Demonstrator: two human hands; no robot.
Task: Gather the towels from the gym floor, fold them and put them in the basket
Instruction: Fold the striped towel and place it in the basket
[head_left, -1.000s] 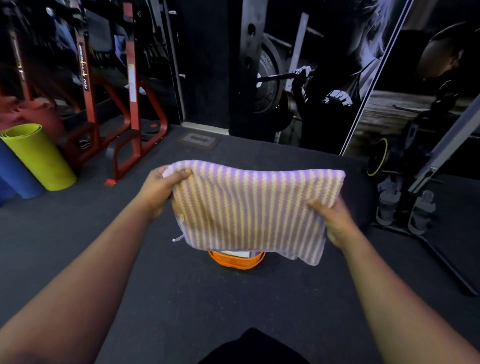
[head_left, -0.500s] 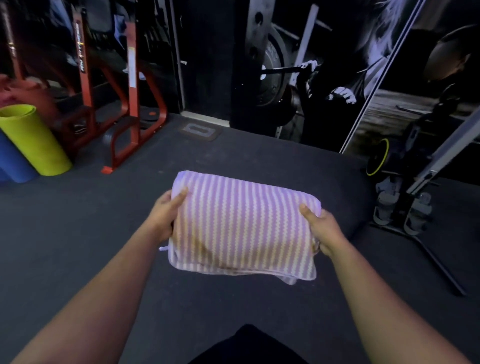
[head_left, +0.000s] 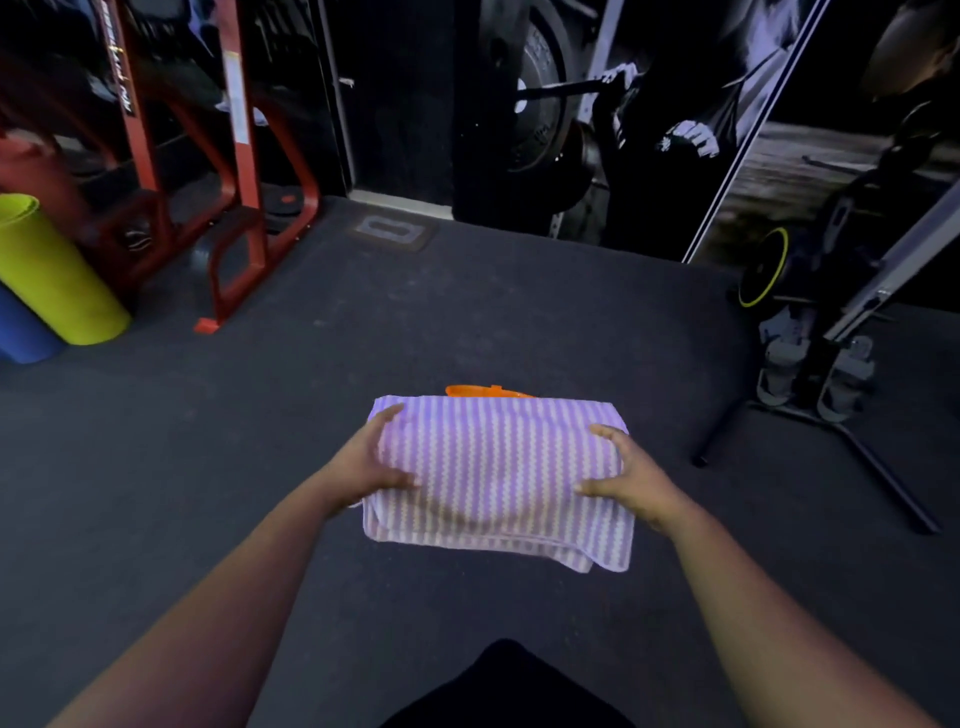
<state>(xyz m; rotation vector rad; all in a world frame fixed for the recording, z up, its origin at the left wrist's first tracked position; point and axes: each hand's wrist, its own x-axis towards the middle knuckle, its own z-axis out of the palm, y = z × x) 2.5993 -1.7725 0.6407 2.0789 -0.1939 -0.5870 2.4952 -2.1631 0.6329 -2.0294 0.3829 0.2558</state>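
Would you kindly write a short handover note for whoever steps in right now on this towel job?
Left hand: grips the left end of the striped towel.
Right hand: grips its right end.
The towel is folded and held over the orange basket, of which only a strip of rim shows beyond the towel's far edge.
Done: this towel gathered and folded.
Left: lower it into the basket and let go. No other towels show on the gym floor in this view; look around for more.

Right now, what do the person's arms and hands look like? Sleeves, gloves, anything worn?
Both forearms are bare up to the frame edge: no sleeves visible. The left hand and right hand wear no gloves, and no watch, bands or rings show on the wrists or the visible fingers. No markings can be seen. A dark garment shows at the bottom centre.
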